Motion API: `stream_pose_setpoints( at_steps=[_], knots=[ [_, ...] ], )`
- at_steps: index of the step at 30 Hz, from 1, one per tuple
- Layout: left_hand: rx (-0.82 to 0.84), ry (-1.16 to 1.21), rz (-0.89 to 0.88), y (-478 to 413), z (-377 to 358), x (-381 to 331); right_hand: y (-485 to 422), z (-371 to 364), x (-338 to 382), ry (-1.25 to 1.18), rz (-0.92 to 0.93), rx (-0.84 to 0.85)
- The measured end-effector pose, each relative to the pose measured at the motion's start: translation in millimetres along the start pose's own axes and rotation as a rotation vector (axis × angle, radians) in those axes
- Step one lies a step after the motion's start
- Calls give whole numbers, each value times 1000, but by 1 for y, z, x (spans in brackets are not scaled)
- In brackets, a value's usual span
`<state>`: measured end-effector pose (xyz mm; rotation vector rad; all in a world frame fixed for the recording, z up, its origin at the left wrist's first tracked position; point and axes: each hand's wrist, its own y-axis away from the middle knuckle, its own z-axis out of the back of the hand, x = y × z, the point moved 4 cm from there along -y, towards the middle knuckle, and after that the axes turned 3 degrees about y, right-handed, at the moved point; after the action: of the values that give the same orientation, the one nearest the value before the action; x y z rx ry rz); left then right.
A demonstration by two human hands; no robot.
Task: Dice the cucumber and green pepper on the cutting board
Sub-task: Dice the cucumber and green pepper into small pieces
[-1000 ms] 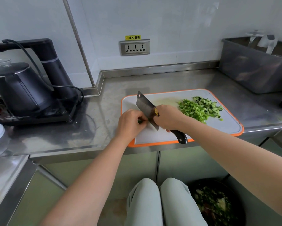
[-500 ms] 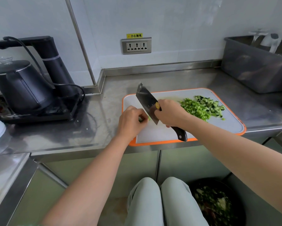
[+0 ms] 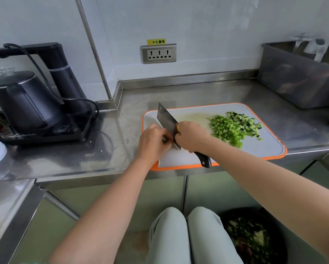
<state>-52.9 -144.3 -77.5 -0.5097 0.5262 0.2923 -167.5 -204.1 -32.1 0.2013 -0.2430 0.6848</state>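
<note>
Gripping the cleaver (image 3: 166, 121) where blade meets handle, the right hand (image 3: 192, 138) is curled tight and hides most of the handle, so only the dark butt shows toward 5 o'clock. The blade stands at the 9 o'clock side of the cutting board (image 3: 264, 145). The left hand (image 3: 154, 141), fingers curled, pins a small green piece (image 3: 164, 139) beside the blade, too covered to tell pepper from cucumber. Diced pieces (image 3: 234, 128) lie heaped at the board's 2 o'clock, and a dark bowl (image 3: 280, 242) at the frame's 5 o'clock is blurred.
</note>
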Motion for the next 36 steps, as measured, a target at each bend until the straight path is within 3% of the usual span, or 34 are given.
stream_pose_setpoints(
  at_steps=[12, 22, 28, 36],
  knots=[
    [-46, 59, -47, 1, 10, 1, -6, 16, -42, -182, -77, -167],
    [23, -81, 20, 21, 26, 15, 10, -5, -13, -331, -1, 23],
    [-21, -30, 43, 18, 17, -1, 12, 8, -44, -234, -88, -69],
    [-45, 7, 96, 11, -2, -18, 19, 19, -37, -189, 14, -34]
  ],
)
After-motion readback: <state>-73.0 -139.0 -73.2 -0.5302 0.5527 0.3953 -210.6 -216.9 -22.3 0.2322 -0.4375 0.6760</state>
